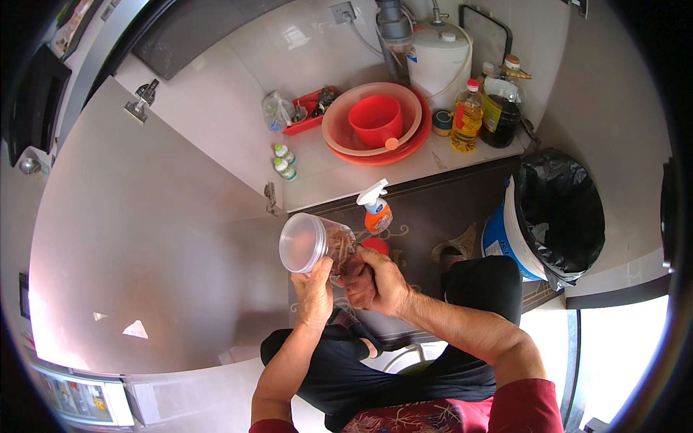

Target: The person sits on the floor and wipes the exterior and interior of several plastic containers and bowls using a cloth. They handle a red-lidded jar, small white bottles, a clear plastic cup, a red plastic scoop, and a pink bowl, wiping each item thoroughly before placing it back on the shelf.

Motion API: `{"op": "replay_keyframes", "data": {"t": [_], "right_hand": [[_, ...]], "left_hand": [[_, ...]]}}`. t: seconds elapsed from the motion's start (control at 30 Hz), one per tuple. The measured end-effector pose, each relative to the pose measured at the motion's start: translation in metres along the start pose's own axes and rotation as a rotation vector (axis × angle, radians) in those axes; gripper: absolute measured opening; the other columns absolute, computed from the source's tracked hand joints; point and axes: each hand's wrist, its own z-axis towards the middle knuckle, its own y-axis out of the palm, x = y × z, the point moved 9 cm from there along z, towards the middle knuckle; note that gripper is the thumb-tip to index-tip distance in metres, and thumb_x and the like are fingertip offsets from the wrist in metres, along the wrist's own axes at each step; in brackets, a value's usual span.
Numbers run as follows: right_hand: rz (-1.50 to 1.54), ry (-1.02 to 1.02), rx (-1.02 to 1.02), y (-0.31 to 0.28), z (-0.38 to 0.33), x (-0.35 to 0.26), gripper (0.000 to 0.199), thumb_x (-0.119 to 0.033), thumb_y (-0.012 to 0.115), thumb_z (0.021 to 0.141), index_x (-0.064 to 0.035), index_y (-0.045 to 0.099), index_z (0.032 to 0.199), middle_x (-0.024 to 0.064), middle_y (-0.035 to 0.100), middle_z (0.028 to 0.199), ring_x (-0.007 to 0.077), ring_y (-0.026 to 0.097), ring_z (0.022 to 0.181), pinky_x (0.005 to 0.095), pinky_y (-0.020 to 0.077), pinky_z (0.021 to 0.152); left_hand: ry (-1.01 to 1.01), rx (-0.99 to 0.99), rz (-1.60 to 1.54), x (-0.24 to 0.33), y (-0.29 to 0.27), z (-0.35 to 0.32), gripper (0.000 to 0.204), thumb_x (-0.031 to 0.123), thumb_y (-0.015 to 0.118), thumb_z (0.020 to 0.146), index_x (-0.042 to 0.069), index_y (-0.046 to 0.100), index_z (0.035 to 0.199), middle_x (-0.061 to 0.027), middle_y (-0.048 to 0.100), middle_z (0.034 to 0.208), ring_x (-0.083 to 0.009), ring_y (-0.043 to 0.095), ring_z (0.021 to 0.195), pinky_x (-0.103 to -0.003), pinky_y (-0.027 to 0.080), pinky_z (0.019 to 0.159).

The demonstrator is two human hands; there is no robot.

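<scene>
Jar [315, 243] and cloth [359, 286] in curled fingers [321, 273]

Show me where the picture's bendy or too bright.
Head view: edges curve near the dark rim; glare whitens the left cabinet door at its lower left; a lower-right patch is washed out; the clear plastic jar looks fairly sharp.

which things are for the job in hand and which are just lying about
In use:
clear jar, in left hand
reddish-brown cloth, in right hand
perhaps orange spray bottle

Apparently just lying about:
red dipper
bottle of yellow liquid
white tank
black-lined bucket
</scene>
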Motion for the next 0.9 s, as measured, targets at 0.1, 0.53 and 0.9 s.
{"op": "replay_keyframes", "data": {"t": [0.1,0.53,0.9], "right_hand": [[0.013,-0.058,0.079,0.001,0.001,0.007,0.026,-0.029,0.042,0.095,-0.0052,0.053,0.095,0.0115,0.060,0.090,0.0197,0.060,0.082,0.0323,0.0513,0.069],[-0.852,-0.017,-0.117,0.026,-0.002,0.026,0.033,-0.017,0.047,0.093,0.0030,0.048,0.120,0.0098,0.057,0.108,0.0149,0.053,0.101,0.0296,0.0421,0.090],[-1.173,-0.993,-0.020,0.073,-0.029,-0.086,0.037,0.000,0.049,0.084,-0.0018,0.051,0.121,0.0170,0.059,0.102,0.0269,0.059,0.097,0.0350,0.0454,0.087]], "left_hand": [[-0.018,0.128,-0.025,-0.016,-0.016,-0.004,0.054,0.017,0.072,0.079,0.001,0.046,0.124,-0.0083,0.054,0.115,-0.0186,0.055,0.103,-0.035,0.045,0.092],[-0.076,0.238,-0.055,-0.012,-0.039,0.013,0.057,0.022,0.074,0.078,0.006,0.044,0.124,-0.0042,0.053,0.114,-0.0126,0.052,0.101,-0.030,0.043,0.089],[-0.140,-0.027,-0.175,-0.004,-0.020,0.004,0.059,0.005,0.075,0.074,0.004,0.046,0.126,-0.0058,0.057,0.115,-0.0160,0.055,0.106,-0.031,0.045,0.094]]}}
